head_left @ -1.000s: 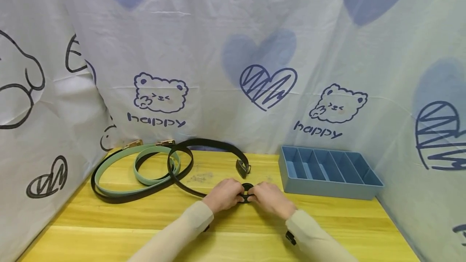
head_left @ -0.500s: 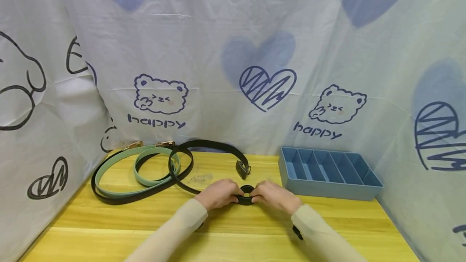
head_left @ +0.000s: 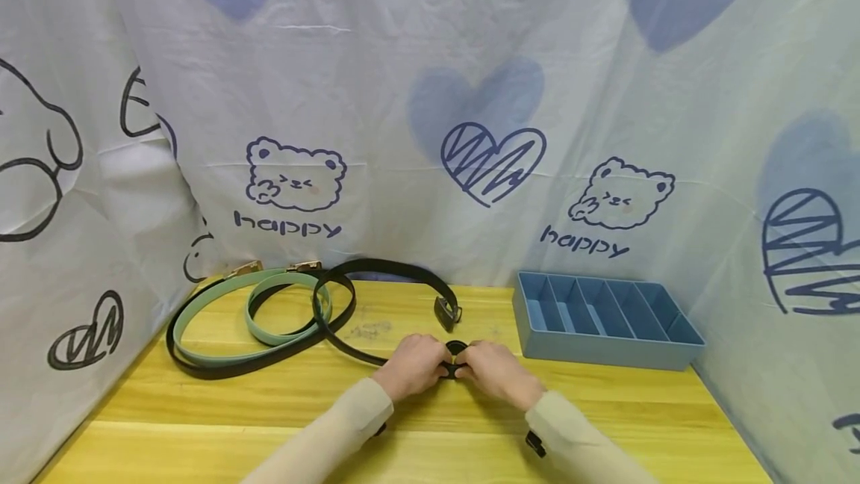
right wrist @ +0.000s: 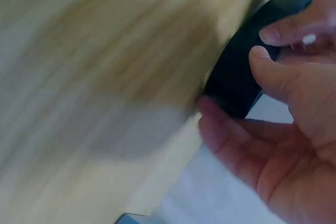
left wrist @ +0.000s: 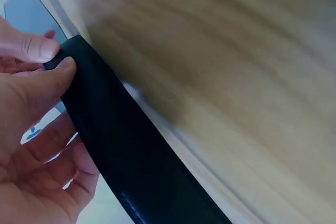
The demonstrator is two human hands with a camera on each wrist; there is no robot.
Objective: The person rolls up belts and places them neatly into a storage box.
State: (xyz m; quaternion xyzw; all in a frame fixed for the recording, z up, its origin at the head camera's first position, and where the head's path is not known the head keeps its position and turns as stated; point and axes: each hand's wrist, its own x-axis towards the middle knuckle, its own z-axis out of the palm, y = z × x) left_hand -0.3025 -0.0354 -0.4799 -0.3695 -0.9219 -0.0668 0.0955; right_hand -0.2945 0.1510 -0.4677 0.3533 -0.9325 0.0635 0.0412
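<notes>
Both hands work at a small coil at one end of a black belt [head_left: 376, 359] near the middle of the table. My left hand [head_left: 415, 364] pinches the coil's left side, its thumb on the black strap [left wrist: 121, 129] in the left wrist view. From the right, my right hand [head_left: 500, 372] holds the same coil, thumb and fingers around the rolled strap [right wrist: 239, 61]. The two thumbs are close together there. Beyond the hands lies the belt's dark buckle [head_left: 446, 314], and the strap loops back to the left. Fingers hide much of the coil.
At the left, a black-and-green belt [head_left: 222, 358] lies in loose loops with gold-toned buckles [head_left: 245, 268] at the back; the black belt's loop overlaps it. A blue-grey divided tray [head_left: 611, 347] stands at the right. A printed curtain [head_left: 376, 95] hangs behind the wooden table [head_left: 443, 439].
Half a second ago the hands moved slightly apart around the coil; now they are close together again, fingers nearly meeting. The buckle, other belt and tray stay put.
</notes>
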